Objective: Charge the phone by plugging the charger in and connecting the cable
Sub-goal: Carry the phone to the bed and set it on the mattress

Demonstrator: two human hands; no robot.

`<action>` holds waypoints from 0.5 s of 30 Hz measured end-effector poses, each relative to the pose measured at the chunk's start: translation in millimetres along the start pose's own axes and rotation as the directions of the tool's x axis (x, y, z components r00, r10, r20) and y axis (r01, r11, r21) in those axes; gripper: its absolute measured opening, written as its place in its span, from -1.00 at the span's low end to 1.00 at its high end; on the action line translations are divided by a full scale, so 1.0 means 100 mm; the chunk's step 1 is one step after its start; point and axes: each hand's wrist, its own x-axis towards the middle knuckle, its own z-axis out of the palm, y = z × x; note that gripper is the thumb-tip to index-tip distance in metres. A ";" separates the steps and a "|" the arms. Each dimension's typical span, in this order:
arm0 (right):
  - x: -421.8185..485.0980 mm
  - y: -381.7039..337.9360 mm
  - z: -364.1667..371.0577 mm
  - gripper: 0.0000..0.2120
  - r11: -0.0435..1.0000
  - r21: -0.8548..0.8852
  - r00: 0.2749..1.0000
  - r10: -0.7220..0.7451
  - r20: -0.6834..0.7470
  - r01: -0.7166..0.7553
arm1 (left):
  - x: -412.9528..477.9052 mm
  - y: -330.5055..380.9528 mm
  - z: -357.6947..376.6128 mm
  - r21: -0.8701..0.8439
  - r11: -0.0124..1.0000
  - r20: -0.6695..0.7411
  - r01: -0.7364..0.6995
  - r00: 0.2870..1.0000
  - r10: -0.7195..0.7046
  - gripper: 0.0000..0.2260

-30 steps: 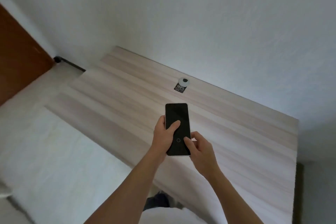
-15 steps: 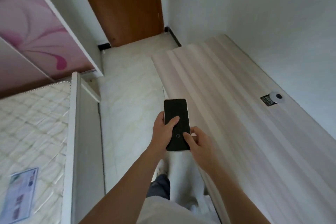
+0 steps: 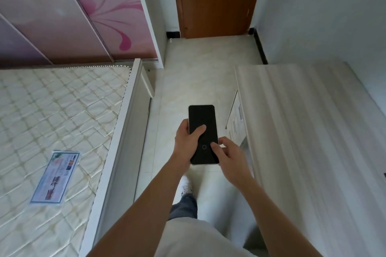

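Black glass: phone (image 3: 203,134), screen dark apart from a small ring near its lower end, held face up over the floor.
Left hand (image 3: 186,142): wrapped around the phone's left edge, thumb laid across the screen, carrying its weight.
Right hand (image 3: 229,155): closed lightly on the lower right corner, thumb tip resting beside the ring.
Right of the hands: pale wood-grain desk (image 3: 309,131), nothing on the part in view.
Left of the hands: bare quilted mattress (image 3: 56,115) with a printed card (image 3: 55,175) lying on it.
Ahead of the hands: tiled floor (image 3: 208,64) running up to a brown door (image 3: 217,0).
Charger, cable, socket: none in view.
Done so far: phone in hand, nothing more.
Left to do: by the look of it everything, namely finding the charger, plugging it in, joining cable to phone.
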 end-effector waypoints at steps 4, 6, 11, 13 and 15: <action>0.69 -0.25 0.24 -0.86 1.000 -0.015 1.000 -0.003 0.026 0.003 | 0.67 0.23 -0.23 -0.027 0.999 -0.027 0.018 0.999 -0.019 -0.82; 1.08 -0.38 0.34 -0.84 1.000 -0.028 1.000 -0.003 0.028 0.004 | 1.04 0.38 -0.33 -0.037 0.999 -0.032 0.019 0.999 -0.020 -0.82; 1.95 -0.80 0.57 -0.83 0.999 -0.052 1.000 0.003 0.023 -0.002 | 1.90 0.76 -0.59 -0.068 0.997 -0.032 0.038 0.999 -0.041 -0.83; 2.23 -0.94 0.65 -0.82 0.999 -0.044 1.000 0.003 0.024 -0.002 | 2.19 0.89 -0.68 -0.080 0.996 -0.031 0.038 0.999 -0.040 -0.82; 2.47 -1.03 0.72 -0.82 0.999 -0.040 0.999 0.004 0.035 -0.002 | 2.43 0.99 -0.75 -0.080 0.996 -0.032 0.044 0.998 -0.047 -0.81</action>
